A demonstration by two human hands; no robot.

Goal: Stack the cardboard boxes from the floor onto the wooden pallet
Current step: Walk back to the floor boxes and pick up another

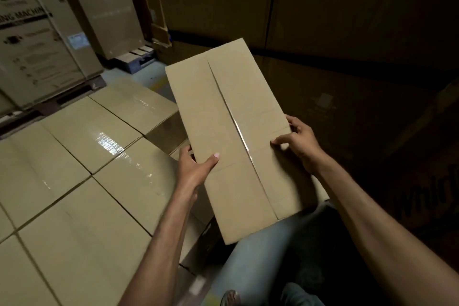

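Box in the air, both hands on it

The cardboard box [233,131] is up off the floor, held lengthwise out in front with its taped centre seam on top and its far end tipped away. The left hand [196,169] grips the left long edge, thumb flat on the top face and the rest tucked underneath. The right hand [298,141] clamps the right long edge, fingers [294,123] curled over it and thumb pressing the top. The near end hangs above the person's jeans [260,256]. Just off the left edge sits a flat layer of stacked boxes [82,181], tape glinting. Beyond that stands an LG carton [32,52]; big dark cartons [347,20] wall off the right
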